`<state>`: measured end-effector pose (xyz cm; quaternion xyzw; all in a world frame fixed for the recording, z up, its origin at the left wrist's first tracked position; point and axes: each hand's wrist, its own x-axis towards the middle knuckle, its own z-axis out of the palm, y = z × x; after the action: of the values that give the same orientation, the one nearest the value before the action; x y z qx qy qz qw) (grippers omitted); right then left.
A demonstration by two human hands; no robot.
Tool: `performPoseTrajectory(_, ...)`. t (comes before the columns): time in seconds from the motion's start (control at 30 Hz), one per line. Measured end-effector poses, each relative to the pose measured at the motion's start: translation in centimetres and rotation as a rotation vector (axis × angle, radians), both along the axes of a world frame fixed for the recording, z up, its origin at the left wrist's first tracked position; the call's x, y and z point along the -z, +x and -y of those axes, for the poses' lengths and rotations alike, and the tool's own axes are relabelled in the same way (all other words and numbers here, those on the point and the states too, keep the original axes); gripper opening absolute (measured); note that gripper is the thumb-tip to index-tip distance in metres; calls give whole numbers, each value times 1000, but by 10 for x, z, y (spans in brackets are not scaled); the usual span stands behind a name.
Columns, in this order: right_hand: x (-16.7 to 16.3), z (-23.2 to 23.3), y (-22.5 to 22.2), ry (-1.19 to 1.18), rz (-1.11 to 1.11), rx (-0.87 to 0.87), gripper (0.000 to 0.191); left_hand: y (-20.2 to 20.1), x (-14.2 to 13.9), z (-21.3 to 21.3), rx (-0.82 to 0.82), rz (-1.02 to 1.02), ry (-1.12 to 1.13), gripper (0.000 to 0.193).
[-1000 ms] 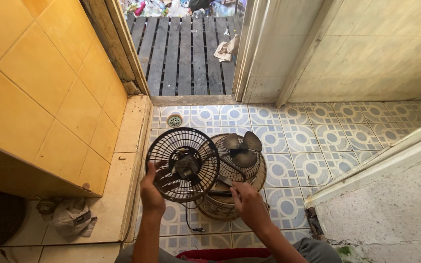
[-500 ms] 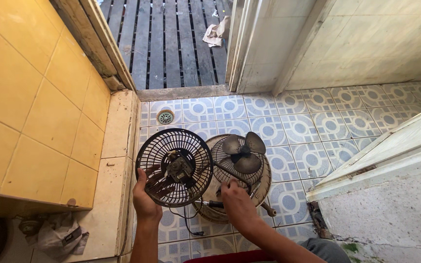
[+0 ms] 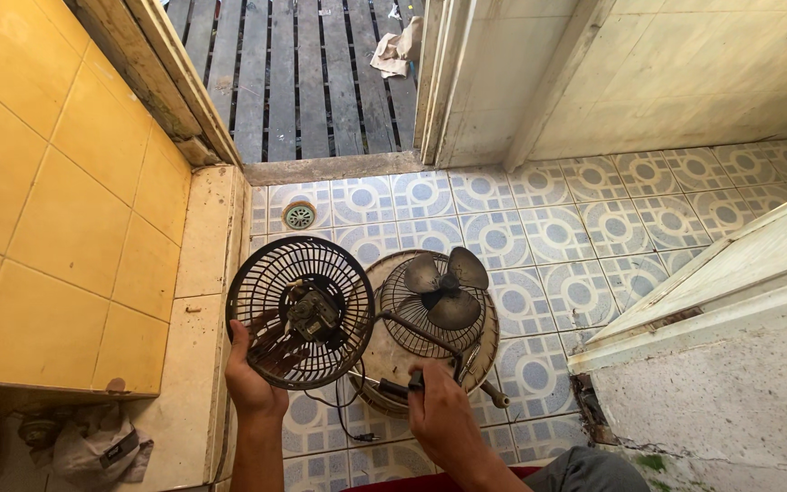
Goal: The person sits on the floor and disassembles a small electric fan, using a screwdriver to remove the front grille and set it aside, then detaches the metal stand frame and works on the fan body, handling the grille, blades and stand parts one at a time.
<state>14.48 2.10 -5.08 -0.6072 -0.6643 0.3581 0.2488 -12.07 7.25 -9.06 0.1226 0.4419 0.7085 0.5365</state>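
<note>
Left hand (image 3: 252,378) grips fan grille (image 3: 300,312) (motor (image 3: 313,312) inside).

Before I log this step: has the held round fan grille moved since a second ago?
Cannot tell: fan grille stays just below the floor drain; the camera shifted.

Illumination: daylight, entering from the doorway at top, even and fairly bright across the patterned floor tiles (image 3: 548,237). The yellow tiled wall (image 3: 56,228) is evenly lit without glare. Shadows soft; darkest patch in the lower left corner. Focus sharp over the centre, including the fan grille (image 3: 270,273). Wide-angle distortion bends straight lines toward the frame edges. No motion blur noted
</note>
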Motion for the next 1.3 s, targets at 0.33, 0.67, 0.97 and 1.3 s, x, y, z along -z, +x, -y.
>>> performPoseTrajectory(0.33,16,-1,-5,-174,225,-124,48,-6,-7,2,-9,-48,34,56)
performPoseTrajectory(0.67,10,-1,-7,-19,294,-213,31,-10,-6,4,-30,-22,53,55)
performPoseTrajectory(0.97,23,13,29,-66,26,-102,45,5,-12,23,-30,-77,-47,56)
performPoseTrajectory(1.3,5,5,41,-178,-407,194,41,26,-31,42,-7,-230,-42,57)
